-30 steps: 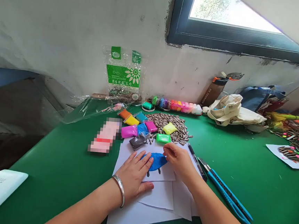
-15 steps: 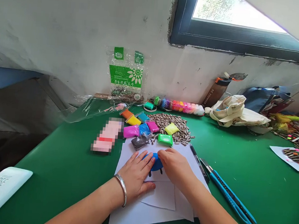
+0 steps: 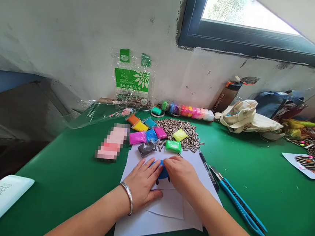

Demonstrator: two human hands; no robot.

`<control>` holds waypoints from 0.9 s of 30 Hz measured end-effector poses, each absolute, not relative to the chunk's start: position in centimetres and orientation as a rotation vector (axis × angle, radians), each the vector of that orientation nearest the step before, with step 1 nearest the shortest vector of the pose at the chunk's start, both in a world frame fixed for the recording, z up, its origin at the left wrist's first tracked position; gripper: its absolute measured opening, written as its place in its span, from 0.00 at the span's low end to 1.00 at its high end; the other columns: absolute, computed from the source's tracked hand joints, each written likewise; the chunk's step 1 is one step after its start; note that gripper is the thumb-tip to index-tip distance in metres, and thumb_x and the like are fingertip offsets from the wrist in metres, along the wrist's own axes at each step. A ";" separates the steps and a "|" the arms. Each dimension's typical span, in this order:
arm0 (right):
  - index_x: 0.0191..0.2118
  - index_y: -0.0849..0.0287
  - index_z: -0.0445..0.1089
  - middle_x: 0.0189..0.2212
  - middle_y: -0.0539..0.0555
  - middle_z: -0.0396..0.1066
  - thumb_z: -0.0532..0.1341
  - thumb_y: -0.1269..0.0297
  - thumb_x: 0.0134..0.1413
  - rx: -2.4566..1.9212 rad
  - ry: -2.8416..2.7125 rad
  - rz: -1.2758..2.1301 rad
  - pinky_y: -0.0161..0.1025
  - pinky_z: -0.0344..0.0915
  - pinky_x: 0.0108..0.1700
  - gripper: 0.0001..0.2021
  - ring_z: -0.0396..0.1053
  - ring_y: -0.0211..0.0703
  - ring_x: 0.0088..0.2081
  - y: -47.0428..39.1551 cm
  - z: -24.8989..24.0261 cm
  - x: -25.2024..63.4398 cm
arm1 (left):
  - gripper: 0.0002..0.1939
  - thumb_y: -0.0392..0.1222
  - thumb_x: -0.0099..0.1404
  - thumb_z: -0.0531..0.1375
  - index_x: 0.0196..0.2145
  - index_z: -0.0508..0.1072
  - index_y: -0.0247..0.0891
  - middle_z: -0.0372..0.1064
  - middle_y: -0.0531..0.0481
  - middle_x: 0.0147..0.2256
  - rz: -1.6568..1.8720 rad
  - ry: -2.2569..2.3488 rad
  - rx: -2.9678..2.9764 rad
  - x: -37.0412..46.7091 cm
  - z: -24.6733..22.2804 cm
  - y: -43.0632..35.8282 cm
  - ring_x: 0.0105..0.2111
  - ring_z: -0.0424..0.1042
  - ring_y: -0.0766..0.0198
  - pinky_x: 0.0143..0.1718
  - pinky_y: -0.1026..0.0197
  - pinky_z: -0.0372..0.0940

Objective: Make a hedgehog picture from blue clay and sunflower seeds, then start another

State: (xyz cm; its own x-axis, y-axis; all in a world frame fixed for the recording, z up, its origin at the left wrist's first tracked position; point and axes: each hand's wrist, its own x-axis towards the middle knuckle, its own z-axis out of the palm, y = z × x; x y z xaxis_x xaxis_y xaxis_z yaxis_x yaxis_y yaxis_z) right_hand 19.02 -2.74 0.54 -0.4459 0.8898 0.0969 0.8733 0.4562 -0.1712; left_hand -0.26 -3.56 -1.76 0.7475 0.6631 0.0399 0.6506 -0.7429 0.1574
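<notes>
A flat piece of blue clay [image 3: 164,173] lies on white paper [image 3: 133,229], with dark seed-like bits sticking out at its lower edge. My left hand [image 3: 143,181] rests flat, fingers stretched out over the clay's left side and the paper, thumb apart. At the clay's upper right, my right hand [image 3: 182,171] has its fingertips pinched together; whatever they grip is hidden. Just beyond the hands sit a green clay packet [image 3: 173,146] and a black clay packet [image 3: 147,148]. A pile of sunflower seeds [image 3: 190,135] spreads behind them.
A blue utility knife [image 3: 242,204] and a black pen [image 3: 208,169] lie right of the paper. Several coloured clay packets, a seed bag [image 3: 133,79], a brown bottle [image 3: 227,96] and a cloth bag [image 3: 245,118] line the back. A white device [image 3: 4,196] sits at left.
My right hand has shifted slightly to the left over the clay, its fingers still pinched. My left hand stays in place on the clay and paper.
</notes>
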 end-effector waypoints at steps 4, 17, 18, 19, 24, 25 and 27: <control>0.31 0.57 0.65 0.29 0.52 0.72 0.54 0.73 0.56 -1.559 -2.471 0.125 0.33 0.56 0.34 0.06 0.66 0.41 0.37 -2.8 0.3 19.1 | 0.37 0.60 0.63 0.49 0.63 0.47 0.36 0.45 0.42 0.63 0.144 1.060 2.809 -0.3 -1.7 -3.6 0.62 0.43 0.48 0.60 0.42 0.41; 0.31 0.58 0.66 0.29 0.53 0.71 0.50 0.72 0.59 -1.498 -2.452 0.132 0.33 0.57 0.36 0.09 0.66 0.40 0.36 -2.6 0.1 18.8 | 0.38 0.56 0.63 0.53 0.63 0.45 0.35 0.44 0.38 0.63 0.280 1.056 2.772 -0.3 -1.6 -3.6 0.62 0.45 0.48 0.60 0.43 0.45; 0.31 0.58 0.65 0.29 0.53 0.71 0.50 0.72 0.59 -1.504 -2.455 0.138 0.33 0.57 0.36 0.09 0.66 0.40 0.36 -2.6 0.3 18.8 | 0.38 0.56 0.63 0.52 0.63 0.46 0.34 0.45 0.37 0.63 0.285 1.060 2.769 -0.3 -1.6 -3.6 0.62 0.46 0.48 0.60 0.43 0.45; 0.31 0.58 0.65 0.29 0.53 0.71 0.51 0.72 0.59 -1.509 -2.459 0.141 0.33 0.56 0.36 0.09 0.66 0.40 0.36 -2.7 0.4 18.8 | 0.37 0.56 0.63 0.52 0.63 0.47 0.33 0.46 0.37 0.62 0.284 1.060 2.769 -0.3 -1.6 -3.6 0.62 0.46 0.48 0.60 0.43 0.45; 0.30 0.58 0.65 0.27 0.52 0.71 0.53 0.72 0.57 -1.526 -2.474 0.147 0.33 0.55 0.34 0.06 0.66 0.40 0.34 -2.8 0.5 18.8 | 0.36 0.57 0.63 0.51 0.62 0.51 0.33 0.49 0.38 0.61 0.293 1.045 2.776 -0.4 -1.6 -3.5 0.61 0.47 0.47 0.60 0.42 0.45; 0.30 0.58 0.65 0.27 0.52 0.71 0.53 0.72 0.57 -1.525 -2.472 0.151 0.33 0.55 0.34 0.06 0.66 0.40 0.34 -2.8 0.4 18.8 | 0.36 0.57 0.63 0.51 0.62 0.50 0.33 0.49 0.38 0.61 0.296 1.040 2.777 -0.4 -1.6 -3.5 0.61 0.47 0.47 0.60 0.42 0.45; 0.31 0.58 0.65 0.27 0.52 0.71 0.52 0.72 0.57 -1.527 -2.432 0.178 0.33 0.55 0.34 0.07 0.66 0.40 0.34 -2.8 0.1 19.0 | 0.36 0.58 0.63 0.51 0.62 0.50 0.34 0.48 0.38 0.62 0.297 1.037 2.778 -0.4 -1.6 -3.5 0.61 0.47 0.47 0.60 0.42 0.45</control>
State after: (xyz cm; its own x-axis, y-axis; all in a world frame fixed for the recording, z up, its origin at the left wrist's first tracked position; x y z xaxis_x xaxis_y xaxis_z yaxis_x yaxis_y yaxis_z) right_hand 19.03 -2.82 0.13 -0.4120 0.8976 0.1565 0.8653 0.4393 -0.2414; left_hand -0.37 -3.46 -1.59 0.7398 0.6603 0.1291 0.6283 -0.7467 0.2186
